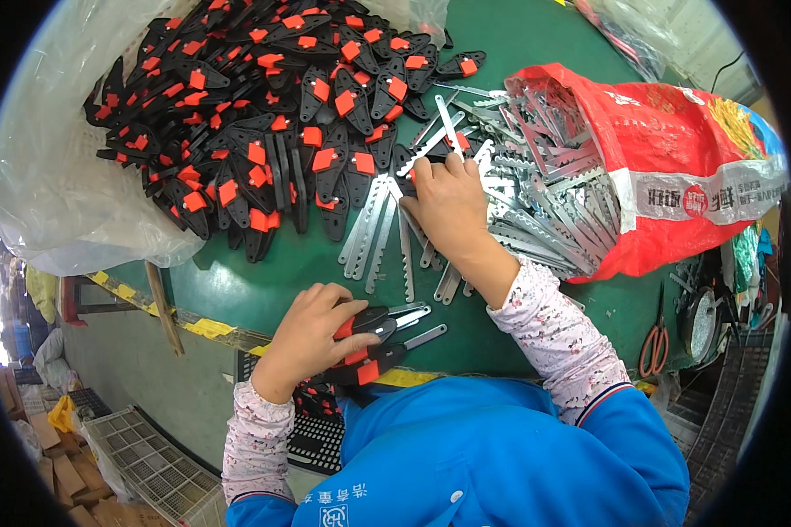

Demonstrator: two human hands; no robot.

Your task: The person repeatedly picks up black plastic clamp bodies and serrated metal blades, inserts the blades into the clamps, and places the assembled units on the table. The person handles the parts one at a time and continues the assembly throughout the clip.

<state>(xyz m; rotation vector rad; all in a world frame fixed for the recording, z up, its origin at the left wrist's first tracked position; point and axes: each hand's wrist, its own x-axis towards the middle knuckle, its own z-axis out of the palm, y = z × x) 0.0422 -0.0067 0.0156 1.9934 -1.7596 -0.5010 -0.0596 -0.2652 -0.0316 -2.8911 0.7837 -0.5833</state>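
My left hand [312, 338] is closed around black plastic pieces with red tabs [380, 360] at the table's near edge. Slim metal strips [426, 336] stick out of these pieces to the right. Ahead and to the right, my right hand [453, 206] is over the spread of toothed metal strips [380, 241], its fingers bent down and closed on some of them. My palm hides exactly how many it grips. Beyond both hands lies a large heap of black plastic pieces with red tabs [237, 132].
A red woven sack [659, 132] lies on its side at the right, metal strips spilling from its mouth. Clear plastic sheeting [57, 176] borders the heap on the left. Orange-handled scissors [655, 347] lie near the right edge of the green table [237, 285]. Crates [154, 465] stand below left.
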